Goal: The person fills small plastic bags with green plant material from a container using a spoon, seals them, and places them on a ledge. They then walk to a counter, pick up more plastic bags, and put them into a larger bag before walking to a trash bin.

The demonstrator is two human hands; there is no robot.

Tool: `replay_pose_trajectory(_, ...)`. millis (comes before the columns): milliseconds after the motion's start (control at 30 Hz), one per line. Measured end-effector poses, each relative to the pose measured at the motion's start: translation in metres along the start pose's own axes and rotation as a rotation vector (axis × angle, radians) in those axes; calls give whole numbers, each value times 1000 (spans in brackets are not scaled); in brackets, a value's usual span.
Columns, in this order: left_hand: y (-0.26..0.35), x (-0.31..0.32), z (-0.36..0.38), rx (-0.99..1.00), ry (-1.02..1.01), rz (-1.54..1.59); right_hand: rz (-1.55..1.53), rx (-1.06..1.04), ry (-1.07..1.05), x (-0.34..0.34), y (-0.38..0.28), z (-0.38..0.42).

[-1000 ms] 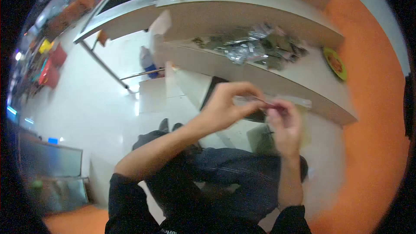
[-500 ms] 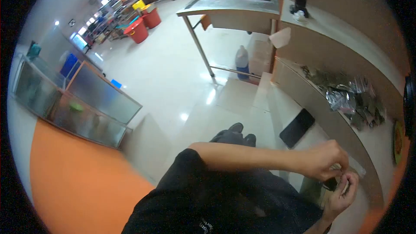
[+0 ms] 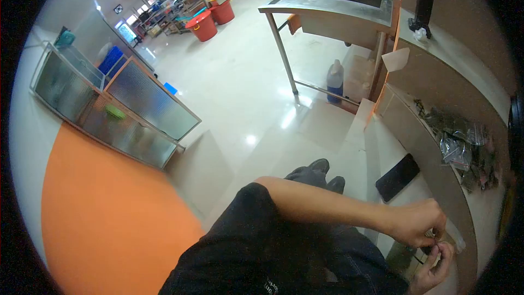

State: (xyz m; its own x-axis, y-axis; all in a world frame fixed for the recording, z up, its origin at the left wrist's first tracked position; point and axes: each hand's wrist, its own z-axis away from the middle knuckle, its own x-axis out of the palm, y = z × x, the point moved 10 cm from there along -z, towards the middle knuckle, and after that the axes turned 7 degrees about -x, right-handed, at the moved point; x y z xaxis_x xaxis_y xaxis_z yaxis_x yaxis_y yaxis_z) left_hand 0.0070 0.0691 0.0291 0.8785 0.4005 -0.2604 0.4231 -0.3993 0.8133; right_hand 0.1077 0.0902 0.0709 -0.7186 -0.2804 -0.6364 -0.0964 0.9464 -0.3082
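Observation:
My left hand (image 3: 420,225) reaches across my body to the lower right, its fingers closed in a pinch. Just below it, my right hand (image 3: 435,270) is pinched as well, the fingertips of both hands meeting. Whatever lies between them is too small and covered to make out. A dark item and a greenish piece show partly behind the hands, blurred. A black smartphone (image 3: 397,178) lies on the pale ledge just above my left hand. On the shelf beyond it sits a heap of greenish pieces with clear plastic packets (image 3: 454,152).
A steel sink table (image 3: 327,12) stands ahead, with a bottle of blue liquid (image 3: 335,83) under it. Red bins (image 3: 202,26) are farther back. Glass-panelled frames (image 3: 153,98) stand at the left beside an orange surface (image 3: 109,196). A paper sheet (image 3: 396,59) hangs from the shelf corner.
My view has shifted, so the surroundings sit farther right and mostly lower. Both hands stay together, still pinched fingertip to fingertip.

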Motion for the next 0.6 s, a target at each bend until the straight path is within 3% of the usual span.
replay_pose_trajectory(300, 1, -9, -1, -1, 68, 85, -214, 239, 144, -8, 23, 16)
replay_pose_trajectory(400, 3, -6, -2, 10, 14, 123, -69, 30, -22, -1, -2, -3)
replay_pose_trajectory(500, 5, -1, -1, 70, 10, 88, -98, 45, -10, 0, 4, 5)
replay_pose_trajectory(600, 12, -2, 0, 111, 8, 29, -135, 125, -130, 12, 47, 39)
